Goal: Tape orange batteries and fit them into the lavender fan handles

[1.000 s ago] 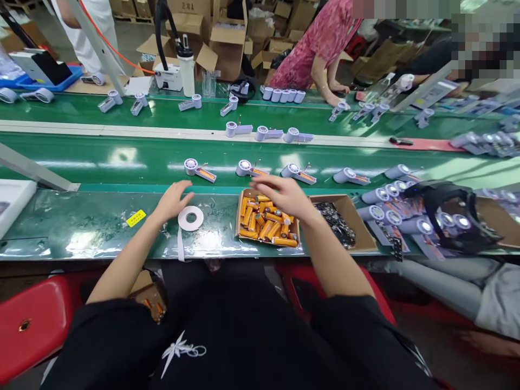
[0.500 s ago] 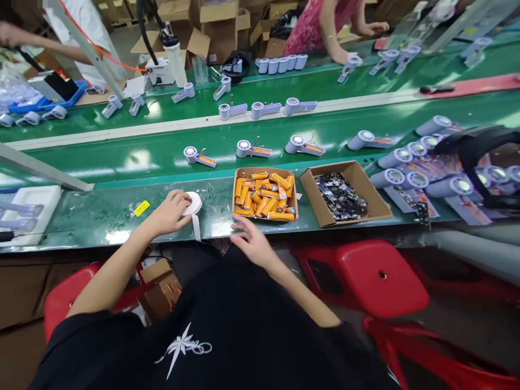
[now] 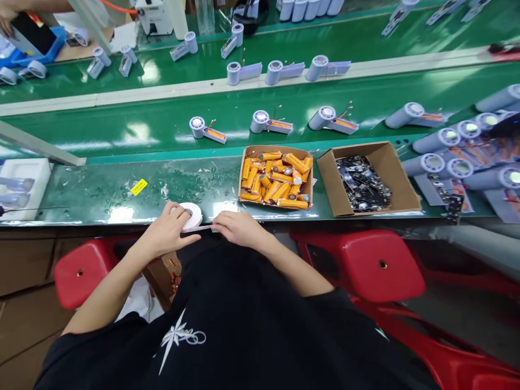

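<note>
My left hand (image 3: 168, 230) is closed on a roll of white tape (image 3: 194, 215) at the front edge of the bench, its thumb stretched out below the roll. A short strip runs from the roll to the right, and the fingers of my right hand (image 3: 238, 228) pinch its free end. Just beyond my right hand stands an open carton of orange cylindrical batteries (image 3: 277, 181). To the right of it is another carton (image 3: 400, 176), holding dark circuit boards. A yellow label (image 3: 138, 187) lies on the bench left of the tape.
On the green conveyor (image 3: 142, 132) lie several lilac handheld fan bodies (image 3: 260, 121) with wires sticking up. More fan bodies (image 3: 449, 168) crowd the right end. Red stools (image 3: 382, 265) stand on both sides of me. A white foam tray (image 3: 38, 187) sits far left.
My right hand has moved left from beside the battery carton and now grips the tape's end. The strip that hung down now stretches sideways between my hands. The view has tilted downward.
</note>
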